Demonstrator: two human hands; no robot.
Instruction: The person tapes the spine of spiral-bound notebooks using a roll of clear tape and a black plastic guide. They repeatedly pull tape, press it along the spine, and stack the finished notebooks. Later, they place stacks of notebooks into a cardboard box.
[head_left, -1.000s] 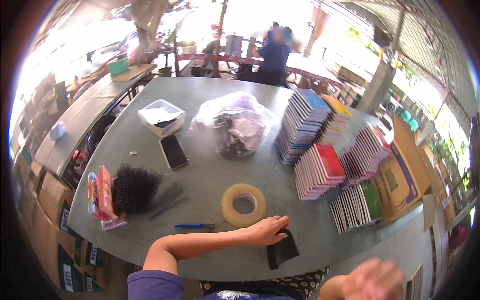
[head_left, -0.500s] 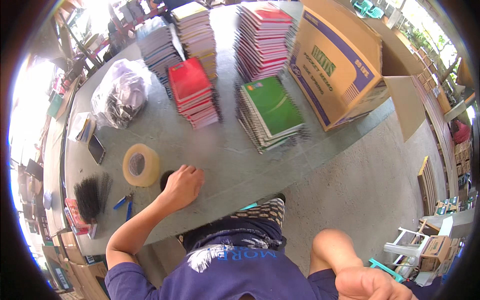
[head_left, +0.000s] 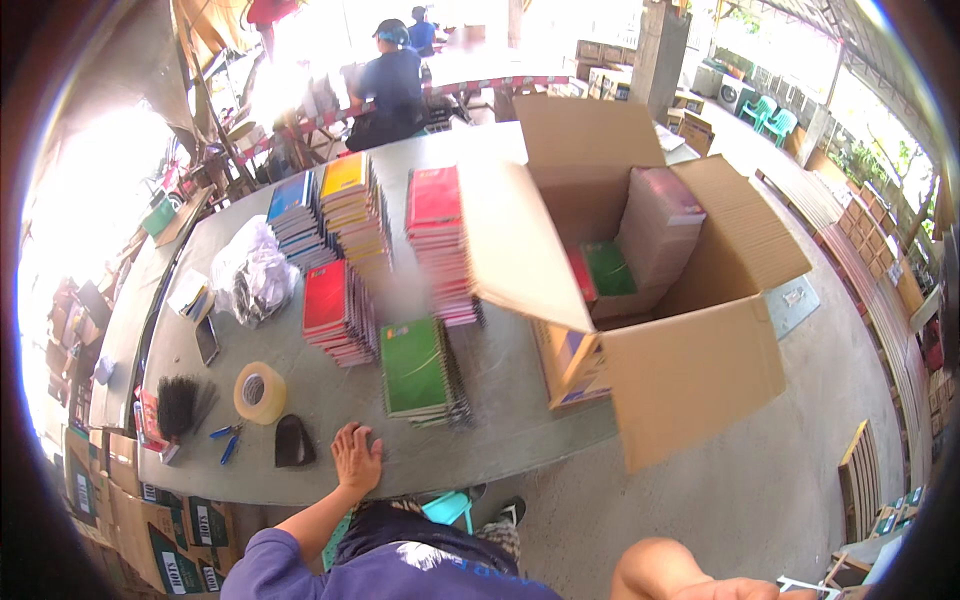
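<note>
My left hand [head_left: 357, 460] rests on the near edge of the grey table [head_left: 510, 440], palm down and fingers spread, holding nothing. Just left of it lies a dark, rounded flat object [head_left: 294, 442] whose kind I cannot make out. Beyond the hand is a stack of green spiral notebooks [head_left: 418, 368], with red notebooks [head_left: 325, 300] to its left. Taller stacks of blue notebooks [head_left: 292, 200], yellow notebooks [head_left: 347, 178] and more red notebooks [head_left: 434, 198] stand behind. My right hand [head_left: 740, 590] is low at the bottom edge, away from the table; its fingers are mostly cut off.
A large cardboard box [head_left: 690, 375], flaps spread, stands at the right with notebook stacks inside. Toward the left are a tape roll [head_left: 244, 398], blue-handled pliers [head_left: 230, 447], black wire coils [head_left: 178, 405], a phone [head_left: 207, 341] and a plastic bag [head_left: 255, 275]. A person [head_left: 390, 85] sits beyond.
The view has lifted and shifted, so the box's inside now shows. My left hand has uncurled and sits right of the dark object it partly covered. My right hand has dropped mostly out of view.
</note>
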